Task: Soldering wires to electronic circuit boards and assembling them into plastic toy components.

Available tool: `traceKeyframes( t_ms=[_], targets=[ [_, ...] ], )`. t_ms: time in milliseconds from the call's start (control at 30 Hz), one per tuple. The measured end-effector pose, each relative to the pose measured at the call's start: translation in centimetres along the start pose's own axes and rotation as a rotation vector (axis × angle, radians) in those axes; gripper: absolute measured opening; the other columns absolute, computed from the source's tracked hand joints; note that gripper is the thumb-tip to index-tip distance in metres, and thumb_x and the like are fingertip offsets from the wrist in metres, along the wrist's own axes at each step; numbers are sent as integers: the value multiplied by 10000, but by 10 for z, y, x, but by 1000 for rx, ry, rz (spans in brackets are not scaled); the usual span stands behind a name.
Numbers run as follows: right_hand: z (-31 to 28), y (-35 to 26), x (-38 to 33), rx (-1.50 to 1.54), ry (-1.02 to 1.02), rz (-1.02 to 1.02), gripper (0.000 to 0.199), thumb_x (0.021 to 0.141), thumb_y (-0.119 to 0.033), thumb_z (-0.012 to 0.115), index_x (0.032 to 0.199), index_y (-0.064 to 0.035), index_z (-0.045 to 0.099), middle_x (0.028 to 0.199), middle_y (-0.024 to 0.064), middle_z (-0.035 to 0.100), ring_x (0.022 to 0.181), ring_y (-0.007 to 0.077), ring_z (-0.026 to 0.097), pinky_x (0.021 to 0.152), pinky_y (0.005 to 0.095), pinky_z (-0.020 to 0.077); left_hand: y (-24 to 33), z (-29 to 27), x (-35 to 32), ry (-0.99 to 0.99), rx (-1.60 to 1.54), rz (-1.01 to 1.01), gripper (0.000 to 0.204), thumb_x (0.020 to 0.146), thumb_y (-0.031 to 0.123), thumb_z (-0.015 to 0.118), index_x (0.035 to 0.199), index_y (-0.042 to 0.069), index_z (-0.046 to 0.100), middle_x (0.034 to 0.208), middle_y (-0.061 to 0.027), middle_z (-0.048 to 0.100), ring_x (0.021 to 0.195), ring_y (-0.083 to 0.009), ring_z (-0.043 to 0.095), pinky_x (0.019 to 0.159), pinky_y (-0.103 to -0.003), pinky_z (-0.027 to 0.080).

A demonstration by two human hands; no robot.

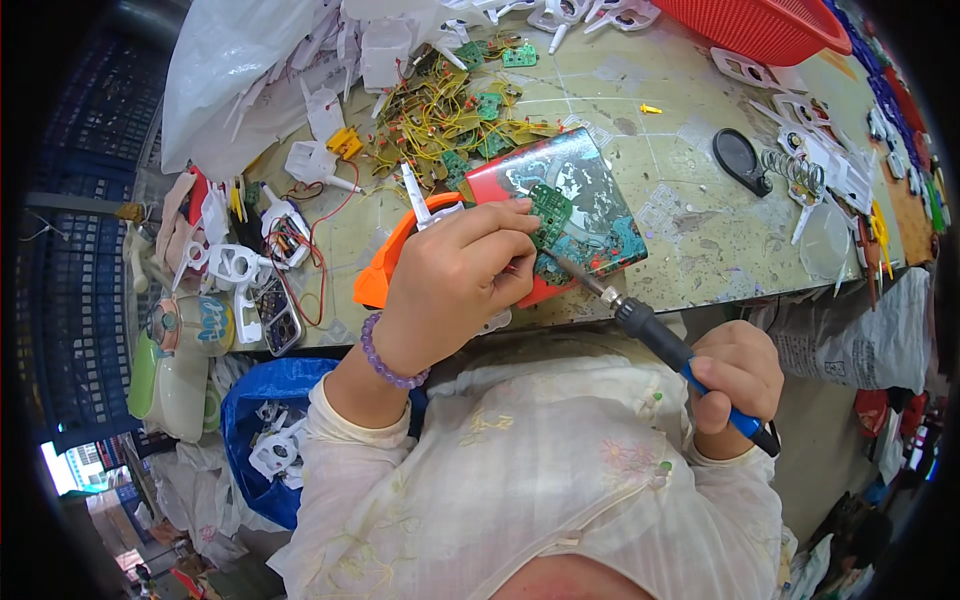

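My left hand (465,265), with a purple bead bracelet on its wrist, is closed in a pinch at the edge of a small green circuit board (550,214). My right hand (738,375) grips a soldering iron (650,330) by its blue and black handle. The iron's metal tip reaches the lower edge of the board; whether it touches cannot be told. Beneath the board lies a red box or book with a dark teal picture (605,220). An orange plastic piece (375,275) and a white plastic part (415,197) are beside my left hand, partly hidden by it.
Behind my hands is a heap of circuit boards with yellow wires (430,120). A clear bag of white plastic parts (250,80) stands back left, a red basket (765,25) back right. A black oval ring (738,155) and a metal spring (795,172) lie to the right.
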State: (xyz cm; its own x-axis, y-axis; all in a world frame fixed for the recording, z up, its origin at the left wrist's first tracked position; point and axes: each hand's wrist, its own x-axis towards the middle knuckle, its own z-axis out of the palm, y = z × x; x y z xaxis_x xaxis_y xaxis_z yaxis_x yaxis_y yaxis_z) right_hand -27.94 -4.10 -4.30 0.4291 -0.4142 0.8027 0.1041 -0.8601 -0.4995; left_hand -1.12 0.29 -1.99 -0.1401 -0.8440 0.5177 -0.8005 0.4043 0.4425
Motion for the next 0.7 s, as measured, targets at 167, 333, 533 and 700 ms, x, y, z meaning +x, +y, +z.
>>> traceKeyframes(
  t_ms=[167, 333, 533, 700],
  targets=[
    [-2, -1, -3, 5, 61, -5, 287, 926, -307, 548, 940, -23, 588, 659, 77, 586, 535, 212, 565, 479, 313, 441, -1, 0, 0, -6, -8, 0, 119, 679, -47, 690, 766, -10, 618, 911, -106, 675, 928, -253, 670, 737, -323, 571],
    [2, 15, -21, 63, 326, 103, 478, 949, -439, 467, 1176, -19, 497, 739, 147, 599, 607, 226, 581, 549, 310, 478, -1, -1, 0, -4, -7, 0, 113, 682, -42, 689, 765, -9, 619, 903, -106, 675, 921, -253, 671, 739, -325, 570],
    [13, 21, -8, 159, 348, 403, 504, 918, -395, 561, 1199, 19, 502, 901, 222, 654, 738, 252, 655, 657, 331, 524, -3, -1, 0, -9, -10, -2, 115, 678, -41, 688, 765, -6, 621, 896, -106, 674, 919, -253, 671, 744, -330, 569],
    [8, 14, -12, 248, 331, 252, 287, 932, -285, 530, 939, 1, 551, 691, 117, 562, 541, 189, 528, 484, 292, 410, -2, -1, 1, -8, -17, -8, 117, 677, -41, 688, 766, -4, 621, 893, -104, 673, 918, -254, 671, 743, -333, 568]
  ],
)
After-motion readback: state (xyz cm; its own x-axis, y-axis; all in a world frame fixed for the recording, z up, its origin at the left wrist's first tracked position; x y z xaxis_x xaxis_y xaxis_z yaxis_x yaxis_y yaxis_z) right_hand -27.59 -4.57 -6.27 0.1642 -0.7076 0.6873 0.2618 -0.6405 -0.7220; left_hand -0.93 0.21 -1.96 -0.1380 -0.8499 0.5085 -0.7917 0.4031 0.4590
